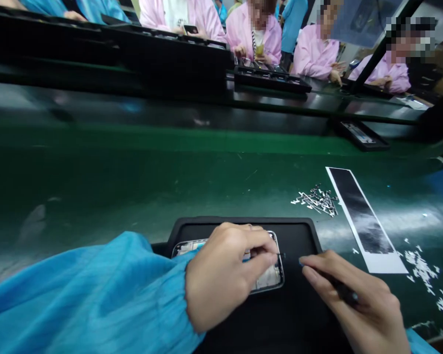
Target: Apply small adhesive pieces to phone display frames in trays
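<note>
A phone housing (268,281) with a silver rim lies on a black tray (297,236). My left hand (229,270), in a blue sleeve, reaches over the housing and covers much of it. Its thumb and forefinger are pinched, and a small dark strip (282,255) sticks out from the fingertips at the housing's right end. To the right, above the tray, my right hand (358,300) is closed around a dark pen-like tool (346,294). A bit of blue shows at its fingertips; the tool's exact kind is hidden by the fingers.
Right of the tray lies a white sheet with a black strip grid (362,216). Beside it are a pile of small dark and white pieces (317,200) and scattered white scraps (421,265). Another tray (365,135) stands farther back. Several people in pink or blue sit opposite.
</note>
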The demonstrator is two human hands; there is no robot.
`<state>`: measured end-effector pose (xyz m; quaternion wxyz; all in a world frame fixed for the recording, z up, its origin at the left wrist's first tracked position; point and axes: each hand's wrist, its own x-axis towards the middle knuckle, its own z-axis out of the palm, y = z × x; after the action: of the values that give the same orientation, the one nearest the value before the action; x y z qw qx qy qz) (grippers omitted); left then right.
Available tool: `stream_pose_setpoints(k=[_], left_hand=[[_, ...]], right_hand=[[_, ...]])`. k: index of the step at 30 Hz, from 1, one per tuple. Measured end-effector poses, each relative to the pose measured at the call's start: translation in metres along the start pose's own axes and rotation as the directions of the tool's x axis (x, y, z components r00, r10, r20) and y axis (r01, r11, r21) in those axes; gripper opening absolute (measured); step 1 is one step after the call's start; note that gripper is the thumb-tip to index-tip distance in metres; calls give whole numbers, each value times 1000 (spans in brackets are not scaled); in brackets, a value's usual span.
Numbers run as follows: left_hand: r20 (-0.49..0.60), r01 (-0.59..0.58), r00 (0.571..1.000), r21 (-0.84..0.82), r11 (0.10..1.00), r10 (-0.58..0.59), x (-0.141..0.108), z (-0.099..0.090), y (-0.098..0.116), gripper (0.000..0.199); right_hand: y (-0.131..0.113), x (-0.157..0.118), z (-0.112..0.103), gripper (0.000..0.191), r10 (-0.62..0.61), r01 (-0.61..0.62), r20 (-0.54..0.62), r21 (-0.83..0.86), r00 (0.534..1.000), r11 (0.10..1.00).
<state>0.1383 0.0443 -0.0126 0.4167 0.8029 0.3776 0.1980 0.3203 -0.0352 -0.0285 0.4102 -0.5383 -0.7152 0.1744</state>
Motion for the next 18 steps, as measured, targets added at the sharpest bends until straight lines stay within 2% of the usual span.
stream_pose_setpoints(k=[2,4,8,10,13,18], left_hand=[[0,29,1000,28,999,-29,0,-4,-11,18],[-21,26,1000,108,994,-23,0,-7,-20,20],[-50,-54,996,336,940,75,-1,-4,-29,25],[-43,-72,995,369,926,94,1,-2,-31,24],[-86,-58,992,329,943,91,6,3,-32,21],[-149,-44,984,312,949,95,10,7,-33,24]], right_hand=[[2,0,-3,17,-65,75,102,-100,993,992],[4,2,-4,16,-157,197,204,-195,966,961],[11,6,2,26,-308,430,354,-345,883,834],[14,8,8,32,-352,507,398,-408,847,759],[15,13,17,41,-372,565,443,-466,815,681],[10,22,27,45,-418,602,441,-477,794,640]])
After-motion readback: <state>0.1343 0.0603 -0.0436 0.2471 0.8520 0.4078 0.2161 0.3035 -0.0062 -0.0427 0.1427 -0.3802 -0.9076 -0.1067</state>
